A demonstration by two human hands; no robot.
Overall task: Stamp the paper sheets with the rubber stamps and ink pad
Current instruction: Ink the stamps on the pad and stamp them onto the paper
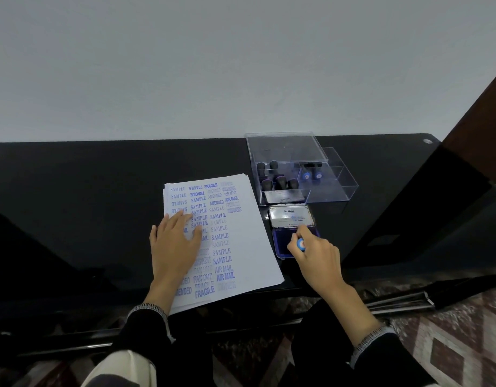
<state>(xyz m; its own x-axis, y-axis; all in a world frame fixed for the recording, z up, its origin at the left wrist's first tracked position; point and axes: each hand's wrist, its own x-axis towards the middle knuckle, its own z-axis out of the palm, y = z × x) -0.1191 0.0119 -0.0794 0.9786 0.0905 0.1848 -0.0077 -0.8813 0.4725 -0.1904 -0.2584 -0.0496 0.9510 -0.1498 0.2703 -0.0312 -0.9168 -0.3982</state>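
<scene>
I have my right hand (pixel 315 254) clamped around a blue-capped rubber stamp (pixel 301 244), its face pressed down on the open blue ink pad (pixel 283 241) that sits just right of the paper stack. My left hand (pixel 175 237) lies flat, fingers straight and spread, on the top paper sheet (pixel 241 233), pinning the stack to the black surface (pixel 87 191). The sheet is already crowded with blue marks: SAMPLE, FRAGILE, AIR MAIL, AMENDED and others in columns. The pad's metal lid (pixel 290 216) is hinged open behind it, and behind that stands a clear acrylic box (pixel 297 169) with more stamps standing in its compartments.

The risks I judge from here:

- Free space on this sheet is mostly along its right edge, so a careless landing would overprint an existing mark.
- Too much ink from a hard press on the pad could give a blotched print; too little gives a faint one like several already there.
- My left palm covers stamped text; if any of it is wet, it will smear when I shift.
- The stack's near corner overhangs the surface edge, so lifting my left hand early could let sheets slide.
- I cannot tell which word this stamp carries, nor its orientation, so it may print upside down.
</scene>
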